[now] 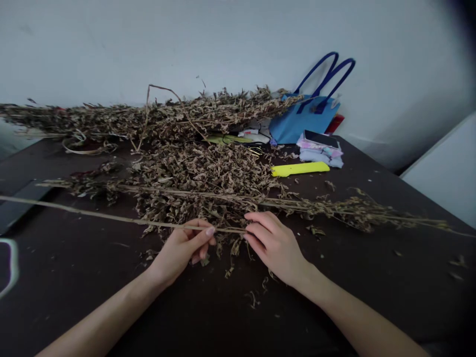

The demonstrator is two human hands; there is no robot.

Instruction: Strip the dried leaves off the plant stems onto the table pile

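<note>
A long, thin dried stem (pixel 111 216) runs from the left edge to the middle of the view. My left hand (pixel 186 247) pinches it between thumb and fingers. Close to its right end is my right hand (pixel 274 245), fingers bent and slightly parted around the stem's tip; whether they grip it is hard to tell. Behind both hands lies a heap of dry, curled leaves (pixel 208 171). Across this heap stretch more leafy dried stems (pixel 357 210), reaching toward the right. Small leaf bits hang and lie below my fingers.
A large bundle of dried plants (pixel 122 119) lies at the back along the wall. Farther right are a blue bag (pixel 307 119), a phone (pixel 322 139) on tissue packs (pixel 322 156) and a yellow strip (pixel 300 169). A dark flat object (pixel 22 206) rests on the dark table (pixel 372 277) at left.
</note>
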